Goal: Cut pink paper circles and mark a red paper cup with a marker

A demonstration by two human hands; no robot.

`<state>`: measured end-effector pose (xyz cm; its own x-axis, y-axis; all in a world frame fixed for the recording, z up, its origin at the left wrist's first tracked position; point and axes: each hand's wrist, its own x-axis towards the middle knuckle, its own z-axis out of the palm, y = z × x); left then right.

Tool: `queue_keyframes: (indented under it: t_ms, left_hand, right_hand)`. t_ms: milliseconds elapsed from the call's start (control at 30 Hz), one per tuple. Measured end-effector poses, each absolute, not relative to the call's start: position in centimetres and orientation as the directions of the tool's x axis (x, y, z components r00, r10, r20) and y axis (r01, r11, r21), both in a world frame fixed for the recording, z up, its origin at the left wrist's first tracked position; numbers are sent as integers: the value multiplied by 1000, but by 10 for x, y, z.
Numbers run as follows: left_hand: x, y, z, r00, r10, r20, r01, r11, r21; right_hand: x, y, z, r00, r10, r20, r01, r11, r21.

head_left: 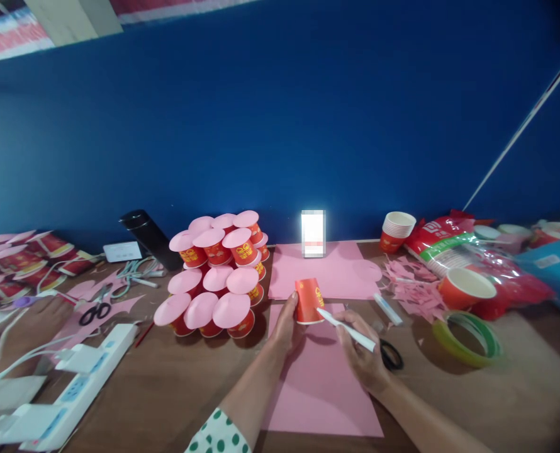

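Observation:
My left hand (285, 327) grips a red paper cup (309, 300) standing upside down on a pink paper sheet (318, 384). My right hand (362, 355) holds a white pen (346, 328) in a pinch, its tip touching the cup's rim at the right side. Black scissors (392, 354) lie just right of that hand. A second pink sheet (324, 269) lies behind the cup.
A pile of red cups capped with pink discs (216, 274) stands to the left. Green tape roll (467, 337), pink scraps (412, 283), cup stack (396, 231) and bagged cups (469, 258) lie right. Power strips (67, 384), scissors (95, 308) and another person's hand (25, 327) are left.

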<state>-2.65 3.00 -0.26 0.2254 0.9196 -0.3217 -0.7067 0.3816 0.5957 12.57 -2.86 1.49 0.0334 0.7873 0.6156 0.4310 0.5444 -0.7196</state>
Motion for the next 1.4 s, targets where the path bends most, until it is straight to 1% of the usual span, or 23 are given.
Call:
queue_keyframes:
  t_ms: [167, 300, 467, 567, 767, 900, 1067, 1267, 1333, 1400]
  left_hand:
    - [-27, 30, -5, 213, 918, -335, -701, 382, 602]
    - [-27, 29, -6, 198, 930, -309, -704, 354, 615]
    - [-27, 29, -2, 197, 926, -323, -684, 366, 631]
    - [-27, 29, -1, 196, 927, -321, -687, 364, 630]
    - [-26, 28, 1, 213, 955, -206, -678, 297, 673]
    - [-26, 26, 4, 222, 959, -177, -670, 282, 687]
    - [-25, 25, 7, 208, 957, -203, -648, 290, 704]
    - [-25, 25, 8, 204, 960, -193, -642, 280, 714]
    - [-26, 25, 9, 193, 955, -224, -615, 295, 731]
    - [-27, 25, 9, 179, 948, -261, -593, 316, 741]
  right_hand:
    - [126, -30, 15, 40, 779, 626, 426, 553, -716]
    - [125, -30, 16, 51, 784, 619, 407, 549, -730]
    - [126, -29, 16, 45, 770, 637, 433, 559, -707]
    - [126, -29, 15, 66, 773, 630, 434, 547, -716]
    - [125, -29, 16, 31, 763, 646, 445, 568, -692]
    - [125, -29, 16, 23, 760, 649, 441, 575, -689]
    - [124, -29, 16, -3, 758, 653, 444, 586, -678]
    - [126, -30, 19, -11, 747, 665, 441, 601, -667]
    - [127, -30, 19, -2, 762, 647, 437, 583, -685]
    - [129, -30, 18, 44, 800, 598, 404, 533, -743]
